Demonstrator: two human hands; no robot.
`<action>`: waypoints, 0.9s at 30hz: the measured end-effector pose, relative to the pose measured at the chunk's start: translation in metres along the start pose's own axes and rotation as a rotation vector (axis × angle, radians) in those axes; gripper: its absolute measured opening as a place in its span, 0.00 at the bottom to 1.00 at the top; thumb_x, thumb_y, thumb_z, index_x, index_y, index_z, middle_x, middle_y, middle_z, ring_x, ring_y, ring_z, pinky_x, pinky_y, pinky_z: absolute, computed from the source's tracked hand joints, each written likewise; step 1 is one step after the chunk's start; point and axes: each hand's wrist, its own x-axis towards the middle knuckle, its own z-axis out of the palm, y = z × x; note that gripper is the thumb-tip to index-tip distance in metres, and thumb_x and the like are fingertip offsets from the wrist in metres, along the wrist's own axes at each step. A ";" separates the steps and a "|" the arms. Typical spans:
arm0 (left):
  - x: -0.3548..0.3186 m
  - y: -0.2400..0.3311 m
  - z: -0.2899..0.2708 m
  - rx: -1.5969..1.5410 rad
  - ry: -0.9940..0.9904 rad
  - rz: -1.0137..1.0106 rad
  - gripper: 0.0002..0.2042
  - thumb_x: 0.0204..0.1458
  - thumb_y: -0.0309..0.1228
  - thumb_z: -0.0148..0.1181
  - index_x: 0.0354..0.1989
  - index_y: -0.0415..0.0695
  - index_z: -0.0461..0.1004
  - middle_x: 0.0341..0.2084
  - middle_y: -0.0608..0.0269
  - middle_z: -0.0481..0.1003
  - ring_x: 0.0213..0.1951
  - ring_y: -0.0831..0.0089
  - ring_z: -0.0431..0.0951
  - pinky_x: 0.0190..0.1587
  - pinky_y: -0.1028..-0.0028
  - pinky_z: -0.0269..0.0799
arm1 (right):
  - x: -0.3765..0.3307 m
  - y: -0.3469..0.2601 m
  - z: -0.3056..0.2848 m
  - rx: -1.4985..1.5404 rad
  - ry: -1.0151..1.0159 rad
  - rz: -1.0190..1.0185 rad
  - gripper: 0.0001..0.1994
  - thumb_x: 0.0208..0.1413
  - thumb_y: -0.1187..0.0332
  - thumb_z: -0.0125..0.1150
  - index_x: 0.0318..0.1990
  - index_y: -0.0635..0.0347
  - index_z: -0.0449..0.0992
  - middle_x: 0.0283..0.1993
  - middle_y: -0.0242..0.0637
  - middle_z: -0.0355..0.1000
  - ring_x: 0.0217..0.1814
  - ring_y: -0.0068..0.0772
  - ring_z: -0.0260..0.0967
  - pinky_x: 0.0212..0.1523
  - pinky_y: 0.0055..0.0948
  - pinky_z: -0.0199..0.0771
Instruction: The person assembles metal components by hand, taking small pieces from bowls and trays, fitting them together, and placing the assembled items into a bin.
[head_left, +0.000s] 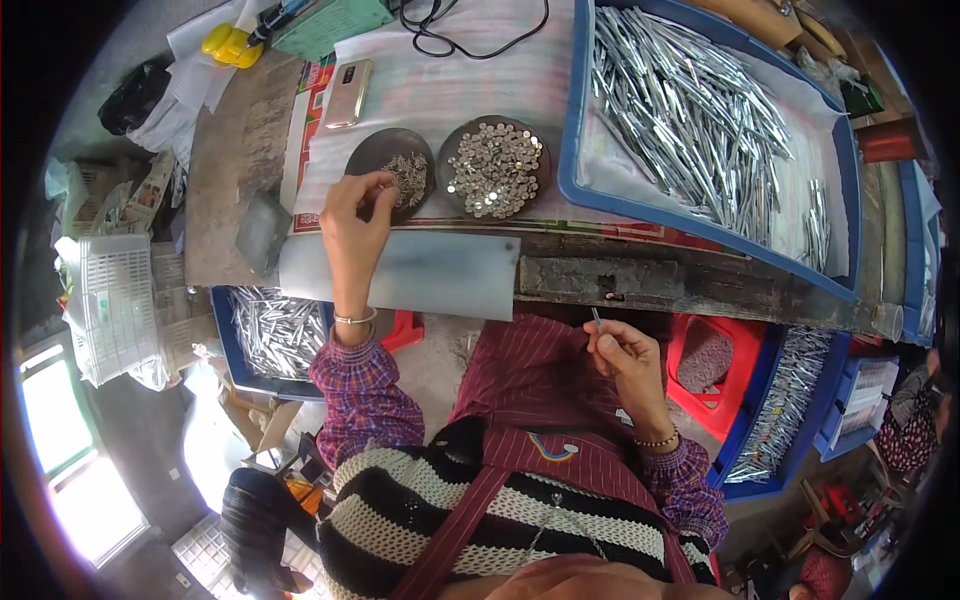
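While the left hand (pixel 356 214) half-curls over pins (pixel 411 177), the right (pixel 630 362) pinches a rod (pixel 597 318).

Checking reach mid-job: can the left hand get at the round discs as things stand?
Probably yes: the left hand is at the neighbouring dish of small metal pieces, and nothing visible blocks its way to the uncovered round discs.

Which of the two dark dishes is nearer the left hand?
The left dish, holding small, thin pieces: the left hand is at its edge. The right dish, heaped with round discs, lies clear of that hand.
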 end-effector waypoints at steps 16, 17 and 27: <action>-0.004 -0.012 0.005 -0.061 0.020 0.011 0.04 0.44 0.21 0.57 0.29 0.39 0.74 0.22 0.65 0.73 0.22 0.80 0.70 0.26 0.81 0.64 | -0.001 0.002 -0.001 0.042 -0.008 -0.014 0.12 0.57 0.67 0.51 0.43 0.67 0.73 0.29 0.29 0.69 0.23 0.12 0.58 0.22 0.13 0.53; -0.004 -0.011 0.003 -0.097 0.033 -0.033 0.03 0.44 0.20 0.56 0.28 0.38 0.74 0.21 0.65 0.73 0.21 0.80 0.70 0.25 0.82 0.64 | -0.001 0.002 0.000 0.029 -0.007 -0.002 0.13 0.57 0.67 0.51 0.43 0.67 0.73 0.29 0.29 0.69 0.23 0.12 0.58 0.22 0.13 0.53; -0.005 -0.017 0.004 -0.233 0.114 -0.132 0.06 0.44 0.19 0.56 0.31 0.39 0.76 0.19 0.67 0.74 0.20 0.85 0.69 0.25 0.84 0.64 | -0.003 0.002 0.002 0.034 -0.011 0.027 0.12 0.56 0.68 0.52 0.42 0.67 0.73 0.29 0.29 0.69 0.24 0.13 0.59 0.23 0.13 0.55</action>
